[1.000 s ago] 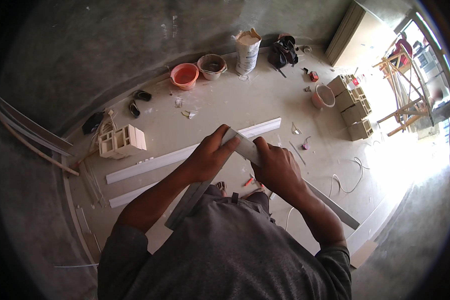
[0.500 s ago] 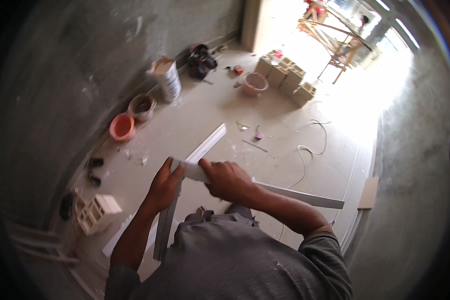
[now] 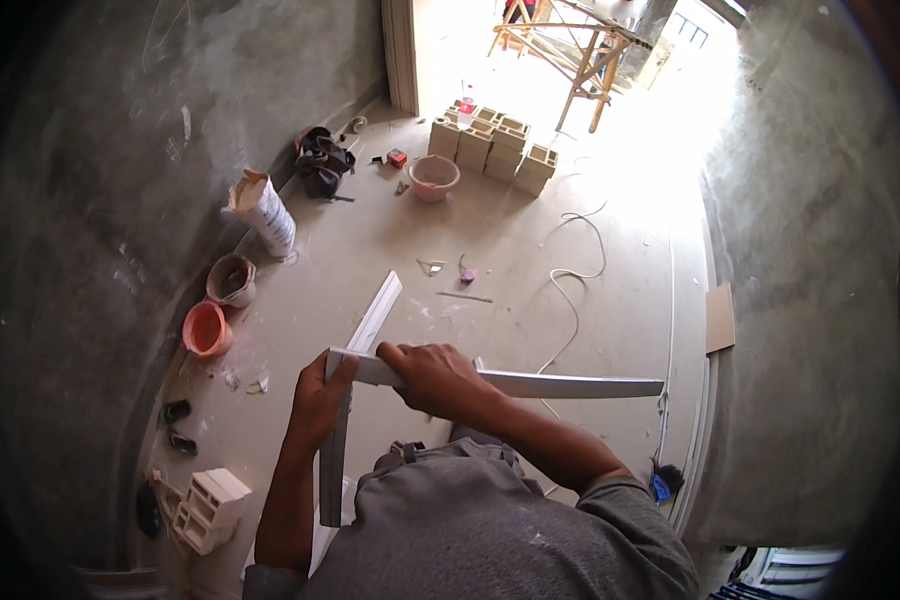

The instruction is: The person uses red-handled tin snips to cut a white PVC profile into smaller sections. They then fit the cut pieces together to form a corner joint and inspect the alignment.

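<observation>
My left hand [image 3: 316, 405] is closed around a corner where grey metal-looking strips come together, its thumb pressed against the end. From there a long, narrow strip [image 3: 580, 386] runs to the right, passing under my right hand [image 3: 438, 380], which grips it with curled fingers a short way from the corner. A second grey strip [image 3: 333, 475] hangs from my left hand toward my body. Beyond the hands a white grooved strip [image 3: 375, 312] slants away; whether it touches the held pieces I cannot tell. My palms hide parts of the joint.
Along the left wall stand an orange bucket [image 3: 207, 330], another bucket [image 3: 232, 281], a white sack [image 3: 263, 215] and a dark bag [image 3: 324, 163]. Hollow blocks [image 3: 495, 140] and a basin [image 3: 434, 178] are ahead. A cable [image 3: 570, 275] snakes over the floor; more blocks [image 3: 210, 510] sit lower left.
The view has turned, so the room's things appear farther left and somewhat lower. Both hands keep their hold, and the long strip now lies more level in the picture.
</observation>
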The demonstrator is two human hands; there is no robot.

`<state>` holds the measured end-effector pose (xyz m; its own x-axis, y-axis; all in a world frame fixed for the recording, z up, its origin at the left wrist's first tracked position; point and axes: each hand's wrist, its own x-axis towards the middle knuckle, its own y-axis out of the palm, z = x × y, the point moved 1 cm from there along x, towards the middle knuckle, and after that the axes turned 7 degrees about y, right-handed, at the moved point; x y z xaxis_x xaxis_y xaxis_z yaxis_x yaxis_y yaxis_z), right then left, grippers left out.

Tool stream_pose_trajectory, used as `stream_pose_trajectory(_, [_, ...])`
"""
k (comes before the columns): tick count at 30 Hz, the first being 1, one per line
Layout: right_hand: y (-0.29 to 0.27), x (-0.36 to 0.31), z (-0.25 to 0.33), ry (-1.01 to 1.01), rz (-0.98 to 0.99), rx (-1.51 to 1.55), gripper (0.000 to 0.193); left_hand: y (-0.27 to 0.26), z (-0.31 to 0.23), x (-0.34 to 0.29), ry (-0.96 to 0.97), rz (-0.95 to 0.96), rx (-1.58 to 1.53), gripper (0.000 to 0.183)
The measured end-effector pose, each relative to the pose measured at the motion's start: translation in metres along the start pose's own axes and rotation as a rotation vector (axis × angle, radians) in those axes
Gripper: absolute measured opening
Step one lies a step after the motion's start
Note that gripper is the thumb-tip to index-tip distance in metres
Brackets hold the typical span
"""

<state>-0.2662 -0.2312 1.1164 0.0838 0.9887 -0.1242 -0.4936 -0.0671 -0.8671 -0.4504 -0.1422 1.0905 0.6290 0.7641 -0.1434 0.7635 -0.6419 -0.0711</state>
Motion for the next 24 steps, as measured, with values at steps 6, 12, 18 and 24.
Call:
stream_pose_trajectory(6, [-0.008, -0.012, -0.014, -0.085, -0.047, 0.003, 0.036, 0.010, 0.004, 0.003, -0.019, -0.054, -0.060, 0.029])
stream_pose_trajectory(12, [-0.036, -0.056, -0.116, 0.046, -0.024, -0.114, 0.062, 0.002, 0.000, -0.004, 0.078, -0.292, -0.081, 0.024])
stream_pose_trajectory(18, [-0.031, -0.090, -0.190, 0.082, -0.153, -0.087, 0.045, 0.035, -0.006, 0.003, 0.128, -0.293, -0.090, 0.023])
stream_pose_trajectory(24, [0.006, -0.078, -0.241, 0.202, 0.015, -0.050, 0.020, 0.070, -0.008, 0.006, -0.004, -0.309, 0.050, 0.024])
